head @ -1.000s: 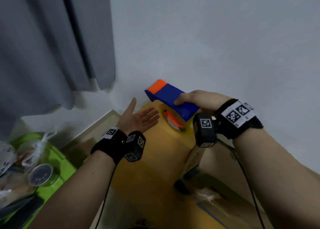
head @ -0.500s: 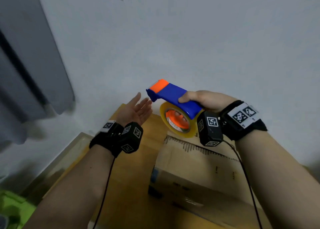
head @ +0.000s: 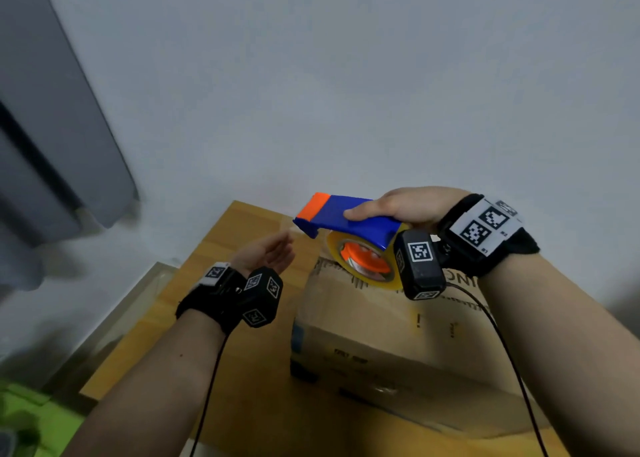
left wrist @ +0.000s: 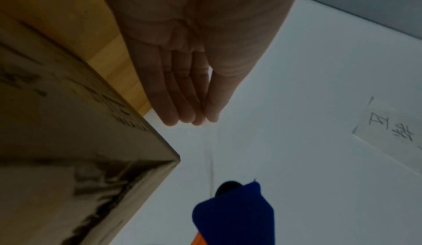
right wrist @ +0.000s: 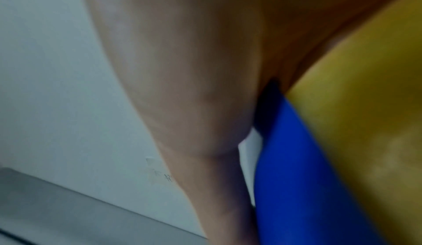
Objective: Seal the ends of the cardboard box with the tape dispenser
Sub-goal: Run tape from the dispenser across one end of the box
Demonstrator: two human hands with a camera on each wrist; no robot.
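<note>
A pale wall (head: 381,93) fills the upper part of the head view, with a grey curtain (head: 52,138) hanging at its left. Below it a wooden desk (head: 214,259) runs up to the wall, and on the desk lies the cardboard box (head: 374,339), its long axis running from the near right toward the far left, one corner pointing at the wall and dark printed lettering on its faces. The box sits on the right part of the desk, below the right hand. The right hand (head: 412,205) is closed over the top of the tape dispenser (head: 349,219), thumb stretched forward along its blue body, holding it in the air just over the far edge of the box. The dispenser's long axis lies nearly level, its orange nose pointing left and away toward the wall, the yellowish tape roll (head: 363,259) with its orange hub hanging under the handle. The left hand (head: 266,254) hovers over the desk to the left of the box, palm turned inward, fingers (left wrist: 169,93) straight and held together, holding nothing; its fingertips are near the dispenser's nose but apart from it. A green patch (head: 31,422) shows at the lower left.
</note>
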